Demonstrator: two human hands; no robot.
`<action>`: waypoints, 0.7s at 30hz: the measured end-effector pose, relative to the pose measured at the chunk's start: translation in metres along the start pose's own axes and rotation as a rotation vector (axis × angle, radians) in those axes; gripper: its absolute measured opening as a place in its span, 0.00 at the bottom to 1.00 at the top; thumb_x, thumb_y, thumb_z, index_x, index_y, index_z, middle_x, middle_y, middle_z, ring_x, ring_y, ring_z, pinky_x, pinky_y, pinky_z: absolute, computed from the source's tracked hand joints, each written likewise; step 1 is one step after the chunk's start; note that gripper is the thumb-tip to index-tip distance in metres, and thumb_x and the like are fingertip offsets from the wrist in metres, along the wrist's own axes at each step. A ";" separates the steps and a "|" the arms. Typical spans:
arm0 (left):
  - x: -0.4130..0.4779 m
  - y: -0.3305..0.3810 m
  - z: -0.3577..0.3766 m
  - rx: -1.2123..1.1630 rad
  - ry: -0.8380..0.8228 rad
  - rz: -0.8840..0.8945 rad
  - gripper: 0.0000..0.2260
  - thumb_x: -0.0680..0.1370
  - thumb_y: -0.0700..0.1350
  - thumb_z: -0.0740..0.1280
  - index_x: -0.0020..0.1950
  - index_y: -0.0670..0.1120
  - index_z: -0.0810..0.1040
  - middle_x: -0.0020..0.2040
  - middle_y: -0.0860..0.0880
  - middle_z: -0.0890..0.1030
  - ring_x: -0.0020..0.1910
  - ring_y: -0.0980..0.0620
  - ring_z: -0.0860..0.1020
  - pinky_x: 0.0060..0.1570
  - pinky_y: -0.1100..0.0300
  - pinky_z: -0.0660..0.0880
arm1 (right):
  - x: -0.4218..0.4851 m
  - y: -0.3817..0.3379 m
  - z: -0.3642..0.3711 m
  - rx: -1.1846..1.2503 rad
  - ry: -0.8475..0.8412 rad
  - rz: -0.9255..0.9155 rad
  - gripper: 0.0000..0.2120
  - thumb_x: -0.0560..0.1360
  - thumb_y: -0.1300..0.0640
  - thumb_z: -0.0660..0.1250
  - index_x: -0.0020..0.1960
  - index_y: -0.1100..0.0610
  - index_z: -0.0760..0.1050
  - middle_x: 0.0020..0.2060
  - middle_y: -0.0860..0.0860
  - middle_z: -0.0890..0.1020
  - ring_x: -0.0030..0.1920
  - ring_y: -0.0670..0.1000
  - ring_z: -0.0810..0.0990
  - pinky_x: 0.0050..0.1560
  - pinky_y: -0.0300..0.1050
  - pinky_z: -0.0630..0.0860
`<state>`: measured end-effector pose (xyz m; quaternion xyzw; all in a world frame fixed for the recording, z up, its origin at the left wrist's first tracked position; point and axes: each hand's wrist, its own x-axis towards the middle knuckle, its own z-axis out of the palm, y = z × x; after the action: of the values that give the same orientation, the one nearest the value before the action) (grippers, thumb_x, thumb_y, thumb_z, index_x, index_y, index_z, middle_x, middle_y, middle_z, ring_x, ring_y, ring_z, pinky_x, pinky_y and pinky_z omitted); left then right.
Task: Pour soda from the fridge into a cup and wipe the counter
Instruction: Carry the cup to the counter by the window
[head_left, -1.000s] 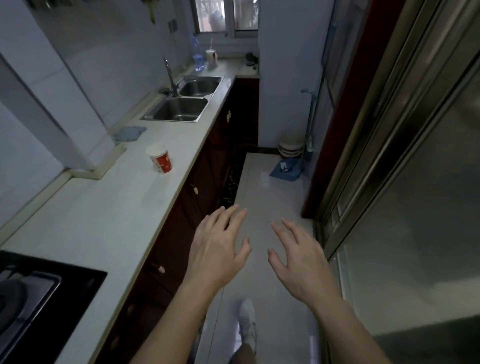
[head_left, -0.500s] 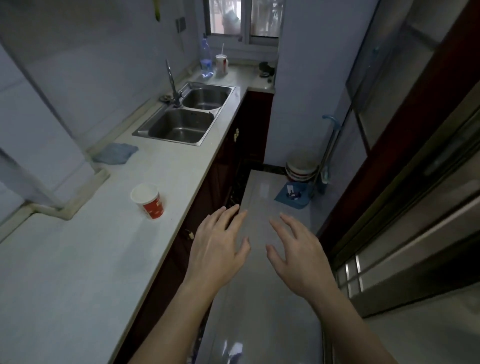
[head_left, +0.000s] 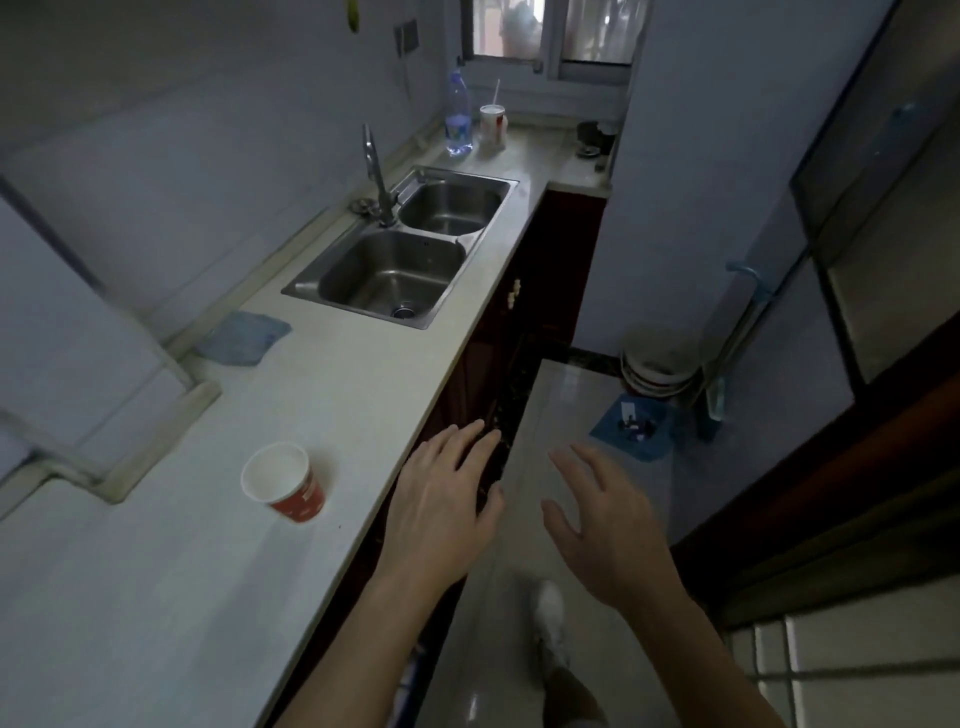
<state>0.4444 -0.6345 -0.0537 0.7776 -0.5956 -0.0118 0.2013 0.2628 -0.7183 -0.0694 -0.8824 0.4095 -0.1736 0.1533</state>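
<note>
A red paper cup (head_left: 284, 481) with a white inside stands upright and empty on the white counter (head_left: 156, 597), near its front edge. A blue cloth (head_left: 243, 336) lies against the wall, left of the sink. My left hand (head_left: 441, 499) hovers over the counter's front edge, right of the cup, fingers spread and holding nothing. My right hand (head_left: 597, 525) floats over the floor, fingers spread, also empty. No fridge or soda shows clearly in view.
A double steel sink (head_left: 400, 249) with a tap (head_left: 376, 176) sits farther along the counter. A water bottle (head_left: 458, 117) and a cup with a straw (head_left: 492, 124) stand by the window. Stacked bowls (head_left: 657, 364) and a blue mat (head_left: 634, 423) are on the floor.
The view has moved forward along the counter: the cup and sink are nearer and lower in frame. Both hands stay spread and empty in front of me.
</note>
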 end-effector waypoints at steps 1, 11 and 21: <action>0.012 -0.003 0.001 0.009 0.003 -0.008 0.23 0.79 0.53 0.61 0.74 0.51 0.70 0.73 0.51 0.71 0.72 0.50 0.68 0.69 0.49 0.69 | 0.014 0.003 0.003 0.002 0.001 -0.016 0.26 0.78 0.45 0.63 0.73 0.53 0.67 0.69 0.55 0.73 0.67 0.55 0.73 0.62 0.53 0.75; 0.138 -0.051 -0.008 0.136 0.077 -0.351 0.23 0.78 0.54 0.60 0.72 0.52 0.71 0.73 0.52 0.72 0.71 0.48 0.70 0.70 0.52 0.66 | 0.216 0.018 0.023 0.123 -0.106 -0.301 0.26 0.78 0.44 0.60 0.73 0.52 0.68 0.71 0.54 0.71 0.71 0.56 0.70 0.66 0.57 0.72; 0.132 -0.107 -0.032 0.210 0.204 -0.743 0.24 0.77 0.54 0.56 0.71 0.51 0.73 0.70 0.51 0.75 0.69 0.48 0.72 0.68 0.50 0.69 | 0.305 -0.054 0.077 0.253 -0.290 -0.718 0.26 0.77 0.44 0.60 0.73 0.52 0.69 0.72 0.53 0.71 0.71 0.56 0.70 0.66 0.59 0.73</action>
<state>0.5897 -0.7253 -0.0297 0.9536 -0.2488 0.0545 0.1606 0.5163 -0.9114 -0.0609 -0.9589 0.0249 -0.1390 0.2462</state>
